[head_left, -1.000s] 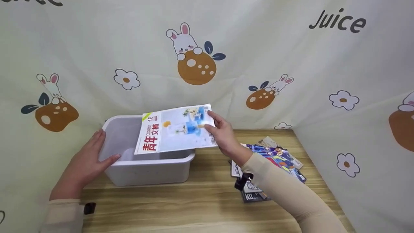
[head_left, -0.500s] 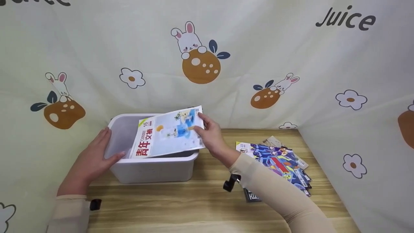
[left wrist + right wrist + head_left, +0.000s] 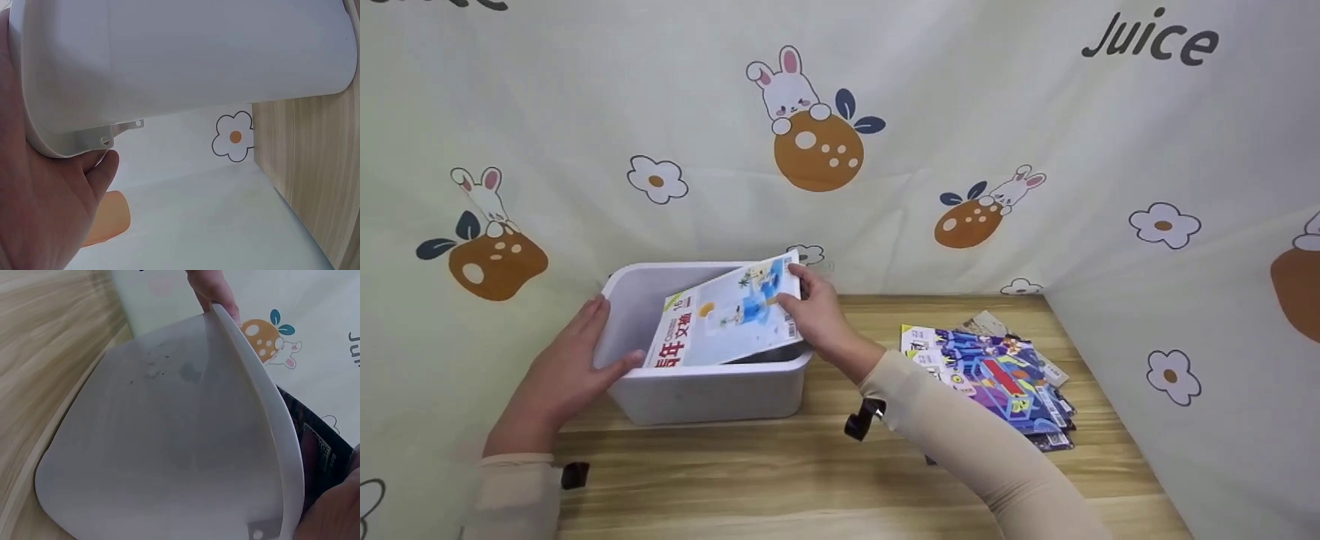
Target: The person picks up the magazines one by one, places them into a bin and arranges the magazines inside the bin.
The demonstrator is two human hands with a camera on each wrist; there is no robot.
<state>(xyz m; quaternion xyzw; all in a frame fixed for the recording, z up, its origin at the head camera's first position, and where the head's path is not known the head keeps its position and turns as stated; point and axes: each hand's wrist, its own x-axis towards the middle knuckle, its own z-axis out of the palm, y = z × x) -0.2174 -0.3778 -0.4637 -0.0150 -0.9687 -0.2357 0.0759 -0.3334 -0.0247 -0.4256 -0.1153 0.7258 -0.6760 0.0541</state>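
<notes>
A white plastic bin stands on the wooden table. My left hand holds it at the left near corner, thumb over the near rim and fingers along the left side; the left wrist view shows this palm against the bin's corner. My right hand pinches the right edge of a magazine with a pale cover, red Chinese title and blue beach picture. The magazine slants down to the left, its lower left end inside the bin below the rim. In the right wrist view the bin's wall hides most of the magazine.
A loose fanned pile of colourful magazines lies on the table to the right, partly behind the right forearm. A patterned cloth hangs at the back and both sides, close behind the bin.
My right hand has moved left and carried the magazine down into the bin, tilting its left end lower. More of the pile shows at the right. The left hand stays on the bin.
</notes>
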